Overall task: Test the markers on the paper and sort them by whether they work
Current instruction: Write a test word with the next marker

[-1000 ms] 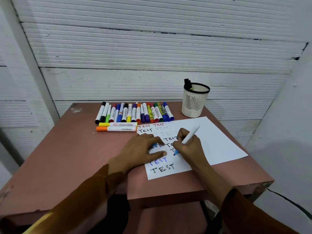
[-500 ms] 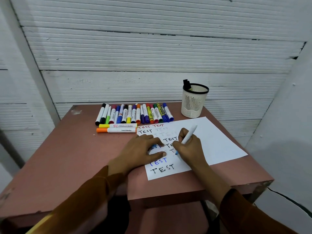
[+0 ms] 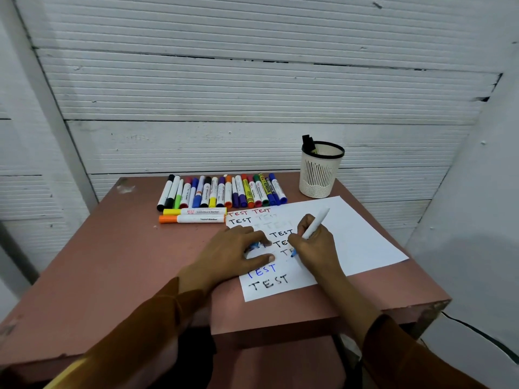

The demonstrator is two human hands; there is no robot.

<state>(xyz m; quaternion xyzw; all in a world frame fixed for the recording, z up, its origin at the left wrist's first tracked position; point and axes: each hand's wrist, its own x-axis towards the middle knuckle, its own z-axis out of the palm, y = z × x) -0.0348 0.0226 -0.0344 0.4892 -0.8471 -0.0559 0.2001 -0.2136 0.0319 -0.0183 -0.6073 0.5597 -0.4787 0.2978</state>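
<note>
The right hand (image 3: 314, 245) gripped a smooth white marker (image 3: 314, 224), its blue tip on the flat white paper (image 3: 362, 234). The left hand (image 3: 238, 248) pressed the sheet, a blue cap (image 3: 255, 245) under its fingers; capped markers (image 3: 222, 192) lay rowed on the matte reddish table (image 3: 112, 248)

left sleeve (image 3: 146, 327): long, rust-brown, yellow edge low down | right sleeve (image 3: 398, 352): same rust-brown cloth, long

1. A reddish-brown table (image 3: 112, 262) stands against a white wall.
2. On it lie a row of capped markers (image 3: 222, 192), a yellow marker (image 3: 195, 211), an orange marker (image 3: 192, 219), a white mesh cup (image 3: 320, 175) and a written-on paper sheet (image 3: 359, 237).
</note>
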